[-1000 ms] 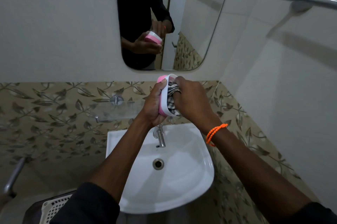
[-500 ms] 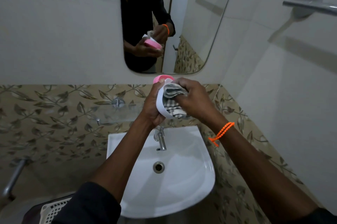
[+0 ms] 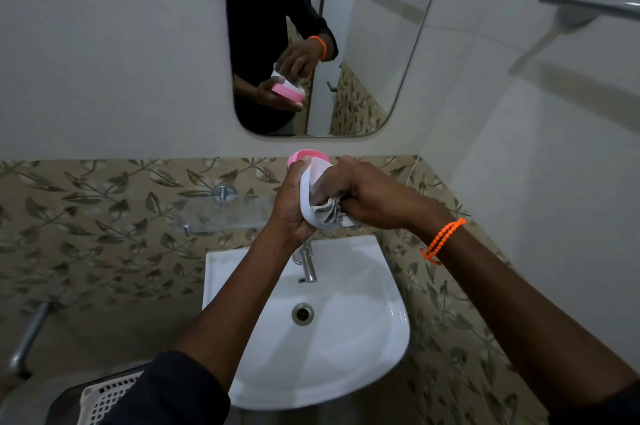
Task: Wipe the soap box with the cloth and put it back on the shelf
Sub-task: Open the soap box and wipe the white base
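The soap box (image 3: pixel 307 161) is pink with a white rim, held upright on edge above the basin. My left hand (image 3: pixel 289 208) grips it from the left side. A grey checked cloth (image 3: pixel 329 213) is bunched against the box's open white side, and my right hand (image 3: pixel 367 197) presses it there, fingers closed around it. Most of the box is hidden by both hands. A glass shelf (image 3: pixel 221 211) on metal pegs sits on the leaf-patterned wall, just left of my left hand.
A white basin (image 3: pixel 346 355) with a chrome tap (image 3: pixel 306 263) lies directly below my hands. A mirror (image 3: pixel 363 43) hangs above, reflecting the person. A towel bar (image 3: pixel 588 3) juts from the right wall. A white slotted basket (image 3: pixel 104 397) is at bottom left.
My right hand has dragged the cloth downward inside the box, from the top part to the lower part. The box has tilted slightly and its pink edge shows more at the top.
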